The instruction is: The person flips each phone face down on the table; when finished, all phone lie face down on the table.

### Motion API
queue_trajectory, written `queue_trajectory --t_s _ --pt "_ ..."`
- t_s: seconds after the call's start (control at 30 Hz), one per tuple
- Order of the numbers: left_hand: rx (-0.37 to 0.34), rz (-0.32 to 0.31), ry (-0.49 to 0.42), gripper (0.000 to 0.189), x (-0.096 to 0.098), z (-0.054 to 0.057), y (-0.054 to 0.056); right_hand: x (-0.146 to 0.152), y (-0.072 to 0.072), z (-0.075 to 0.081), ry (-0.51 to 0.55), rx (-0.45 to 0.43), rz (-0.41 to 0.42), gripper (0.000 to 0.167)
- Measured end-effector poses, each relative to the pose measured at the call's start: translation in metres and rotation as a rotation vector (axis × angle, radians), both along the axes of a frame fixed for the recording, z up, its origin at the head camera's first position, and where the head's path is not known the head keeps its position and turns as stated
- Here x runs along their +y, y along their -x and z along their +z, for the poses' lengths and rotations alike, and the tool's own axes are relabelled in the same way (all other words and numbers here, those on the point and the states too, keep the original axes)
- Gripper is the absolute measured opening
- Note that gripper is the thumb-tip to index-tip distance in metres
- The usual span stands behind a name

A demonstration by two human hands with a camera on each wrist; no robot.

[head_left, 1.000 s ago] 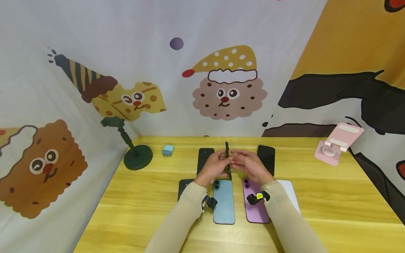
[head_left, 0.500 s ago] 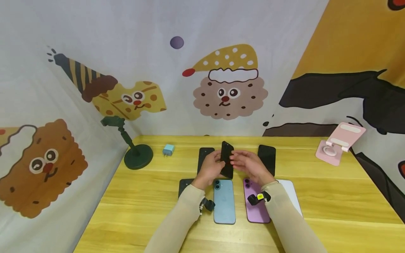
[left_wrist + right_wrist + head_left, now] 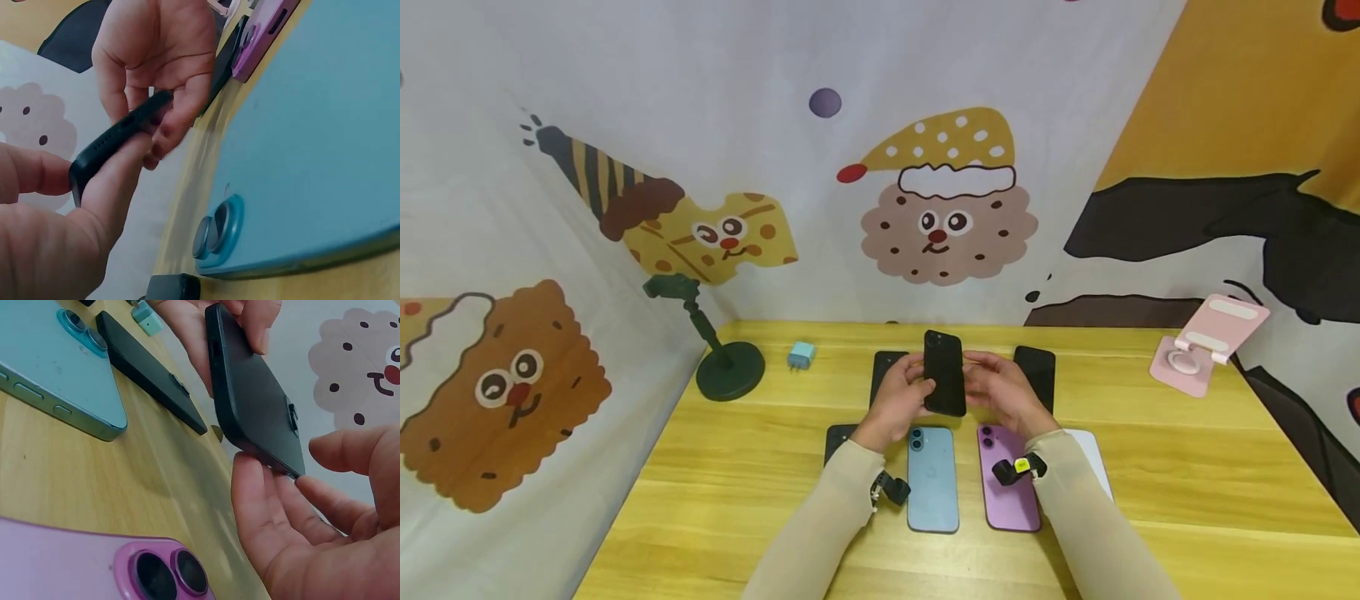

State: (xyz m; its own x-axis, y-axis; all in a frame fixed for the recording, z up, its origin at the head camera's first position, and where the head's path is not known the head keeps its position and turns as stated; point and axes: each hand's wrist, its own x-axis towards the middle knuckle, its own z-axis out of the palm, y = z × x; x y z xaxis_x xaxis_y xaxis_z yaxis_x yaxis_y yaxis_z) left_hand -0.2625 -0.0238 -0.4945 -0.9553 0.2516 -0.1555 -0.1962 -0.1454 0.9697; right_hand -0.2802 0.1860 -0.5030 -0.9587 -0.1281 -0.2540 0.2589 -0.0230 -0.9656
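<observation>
My left hand [image 3: 895, 398] holds a black smartphone [image 3: 945, 371] tilted above the table, thumb on its near face and fingers at the side. The phone's camera bump shows at its top in the head view. My right hand [image 3: 1006, 393] is at the phone's right edge. In the right wrist view the right fingertips [image 3: 249, 472] touch the phone's edge from below, while the thumb stays off it. Under the wrists lie a blue phone [image 3: 933, 487] and a pink phone [image 3: 1009, 492], both back up.
More phones lie around: a black phone [image 3: 885, 367] at back left, another black phone [image 3: 1036, 373] at back right, a dark phone [image 3: 838, 437] and a white one [image 3: 1092, 457] partly hidden by the arms. A green stand [image 3: 730, 371], blue charger [image 3: 801, 355] and pink stand [image 3: 1180, 367] stand further out.
The phone held in the left hand has turned from edge-on to showing its flat back toward the head camera. The right hand has shifted slightly right, its fingers now at the phone's right edge.
</observation>
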Motion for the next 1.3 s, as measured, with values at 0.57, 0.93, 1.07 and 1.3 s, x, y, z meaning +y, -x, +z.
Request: queue_trajectory --t_s 0.57,0.93,1.07,1.3 --pt "0.054 -0.001 0.224 0.059 -0.01 0.0 0.005 0.001 -0.001 0.002 -0.126 0.059 -0.034 0.059" --pt "0.05 -0.047 0.35 0.061 -0.005 -0.003 0.007 0.007 0.005 -0.009 -0.202 0.029 -0.05 0.056" --pt "0.06 -0.077 0.398 0.06 -0.001 -0.006 0.006 0.009 0.005 -0.01 -0.23 0.037 -0.055 0.055" --pt "0.048 -0.092 0.446 0.061 0.003 -0.007 0.005 0.011 0.004 -0.013 -0.314 0.09 -0.045 0.053"
